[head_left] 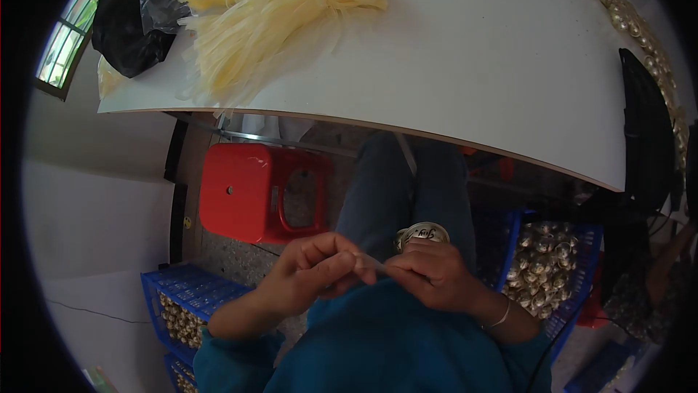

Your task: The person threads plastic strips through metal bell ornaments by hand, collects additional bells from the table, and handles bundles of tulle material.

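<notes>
Over my lap, my left hand (316, 271) pinches one end of a thin whitish translucent strip (376, 265). The strip's other side is pinched in my right hand (435, 273), a short gap away. A shiny gold-coloured round piece with dark lettering (425, 231) shows just beyond my right hand, partly hidden by its fingers; whether it is tied to the strip cannot be made out.
A white table (465, 58) spans the top, bearing a bundle of yellowish strips (269, 22) and a black bag (131, 26). Below are a red stool (236, 193) and blue crates of shiny pieces, left (196, 287) and right (512, 247). Another person's arm (665, 266) is at far right.
</notes>
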Motion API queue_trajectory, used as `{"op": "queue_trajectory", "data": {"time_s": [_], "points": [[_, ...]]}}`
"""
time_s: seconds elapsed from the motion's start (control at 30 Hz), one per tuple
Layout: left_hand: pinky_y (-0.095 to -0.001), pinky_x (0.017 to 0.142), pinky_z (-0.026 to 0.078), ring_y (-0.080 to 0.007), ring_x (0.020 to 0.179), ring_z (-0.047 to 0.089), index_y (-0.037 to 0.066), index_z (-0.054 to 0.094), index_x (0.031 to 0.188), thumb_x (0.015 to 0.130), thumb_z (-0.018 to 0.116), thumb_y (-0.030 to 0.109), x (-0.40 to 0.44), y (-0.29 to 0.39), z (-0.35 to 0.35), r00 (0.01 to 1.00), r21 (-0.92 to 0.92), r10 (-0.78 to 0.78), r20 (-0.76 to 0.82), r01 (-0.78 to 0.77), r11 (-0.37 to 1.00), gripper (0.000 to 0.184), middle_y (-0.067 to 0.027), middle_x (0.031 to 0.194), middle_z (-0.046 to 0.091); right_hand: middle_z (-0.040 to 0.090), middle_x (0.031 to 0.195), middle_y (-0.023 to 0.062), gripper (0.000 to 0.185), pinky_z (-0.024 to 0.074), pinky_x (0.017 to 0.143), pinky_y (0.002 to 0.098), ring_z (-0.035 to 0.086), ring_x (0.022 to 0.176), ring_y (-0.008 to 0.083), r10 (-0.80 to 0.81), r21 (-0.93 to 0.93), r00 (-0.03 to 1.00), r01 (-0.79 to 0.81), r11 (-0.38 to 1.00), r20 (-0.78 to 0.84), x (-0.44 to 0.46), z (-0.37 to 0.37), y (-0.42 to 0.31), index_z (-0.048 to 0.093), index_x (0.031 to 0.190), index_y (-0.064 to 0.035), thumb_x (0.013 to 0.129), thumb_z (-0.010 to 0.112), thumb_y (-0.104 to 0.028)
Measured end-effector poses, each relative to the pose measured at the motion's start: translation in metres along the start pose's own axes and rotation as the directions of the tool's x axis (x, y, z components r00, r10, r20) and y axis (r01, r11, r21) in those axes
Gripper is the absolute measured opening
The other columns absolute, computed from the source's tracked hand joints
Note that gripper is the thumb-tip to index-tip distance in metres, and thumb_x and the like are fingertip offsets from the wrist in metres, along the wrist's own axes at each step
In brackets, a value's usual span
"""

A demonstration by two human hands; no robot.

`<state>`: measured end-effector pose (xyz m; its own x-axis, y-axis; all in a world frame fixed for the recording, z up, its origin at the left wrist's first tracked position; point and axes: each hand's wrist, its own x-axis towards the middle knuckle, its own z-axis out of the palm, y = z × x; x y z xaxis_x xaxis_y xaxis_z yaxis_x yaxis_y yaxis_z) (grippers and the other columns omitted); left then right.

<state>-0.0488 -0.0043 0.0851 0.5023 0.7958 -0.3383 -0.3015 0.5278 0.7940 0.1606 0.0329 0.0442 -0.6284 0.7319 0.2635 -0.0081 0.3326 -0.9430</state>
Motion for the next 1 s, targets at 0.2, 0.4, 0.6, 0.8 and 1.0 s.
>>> {"op": "queue_trajectory", "data": {"time_s": [0.2,0.4,0.6,0.8,1.0], "points": [[-0.0177,0.045,0.033,-0.0042,0.060,0.047,0.001,0.052,0.090,0.089,0.045,0.014,0.014,-0.016,0.021,0.946,0.082,0.252,-0.202,-0.240,0.967,0.014,-0.0124,0.081,0.059,0.058,0.067,0.0083,0.009,0.0444,0.052,0.0274,0.057,0.059,0.0172,-0.103,-0.195,0.987,0.077,0.978,-0.126,-0.013,0.034,0.001,0.060,0.081,-0.0003,0.078,0.059,-0.008],[-0.0172,0.053,0.041,-0.0042,0.069,0.051,-0.003,0.049,0.104,0.085,0.054,0.010,0.008,-0.003,0.002,0.870,0.422,0.466,-0.159,-0.367,0.829,0.023,-0.0064,0.081,0.057,0.055,0.066,0.0028,0.012,0.0374,0.048,0.0200,0.048,0.055,0.0057,0.341,0.233,0.940,-0.326,0.916,-0.027,-0.009,0.008,0.002,0.060,0.088,0.0018,0.085,0.053,-0.007],[-0.0175,0.054,0.043,-0.0052,0.067,0.053,0.001,0.057,0.097,0.081,0.058,0.007,0.018,-0.029,-0.006,0.926,0.557,0.351,-0.138,-0.221,0.801,0.016,-0.0082,0.092,0.058,0.056,0.064,0.0022,0.015,0.0375,0.048,0.0197,0.049,0.056,0.0052,0.353,0.169,0.934,-0.357,0.919,0.051,-0.003,0.008,0.002,0.060,0.092,0.0012,0.086,0.051,-0.009],[-0.0208,0.061,0.049,-0.0121,0.076,0.059,-0.002,0.059,0.088,0.080,0.057,0.003,0.026,-0.019,-0.005,0.833,0.531,0.548,-0.083,-0.428,0.732,0.009,-0.0133,0.090,0.061,0.058,0.066,0.0068,0.018,0.0430,0.051,0.0260,0.054,0.056,0.0138,0.268,0.091,0.961,-0.273,0.958,0.069,-0.001,0.006,0.006,0.060,0.091,-0.0004,0.085,0.052,-0.015],[-0.0221,0.066,0.049,-0.0125,0.079,0.060,0.000,0.058,0.091,0.080,0.058,0.003,0.029,-0.026,-0.008,0.904,0.412,0.412,-0.113,-0.334,0.848,0.011,-0.0117,0.093,0.060,0.056,0.065,0.0035,0.018,0.0414,0.051,0.0222,0.052,0.057,0.0086,0.408,0.321,0.908,-0.417,0.850,0.099,0.000,0.008,0.007,0.060,0.091,-0.0004,0.087,0.051,-0.016]]}}
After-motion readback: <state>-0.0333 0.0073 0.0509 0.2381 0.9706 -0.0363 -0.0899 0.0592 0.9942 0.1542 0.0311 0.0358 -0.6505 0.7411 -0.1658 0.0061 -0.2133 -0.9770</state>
